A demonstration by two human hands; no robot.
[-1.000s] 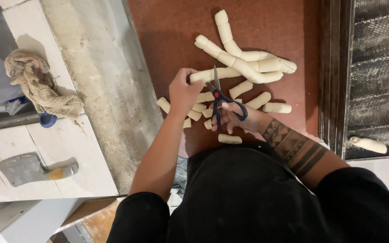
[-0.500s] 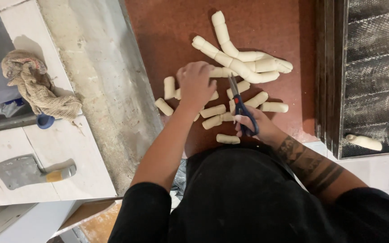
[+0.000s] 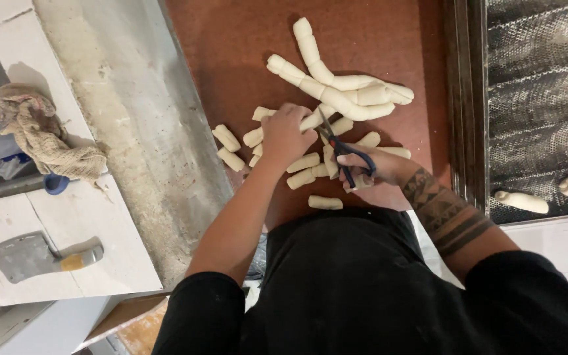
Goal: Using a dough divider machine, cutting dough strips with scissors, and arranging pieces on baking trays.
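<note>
Cleaver + rag far left; cut pieces crowd center. Right hand grips scissors; left hand clenches dough rope.

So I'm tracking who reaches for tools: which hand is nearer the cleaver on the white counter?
Left. The left hand works the dough on the red board, on the cleaver's side; the right hand with the scissors lies farther off.

I see soft, matt, pale dough pieces on a smooth reddish-brown tabletop, metal-bladed scissors with glossy blue plastic handles, and a frayed cloth rag
</note>
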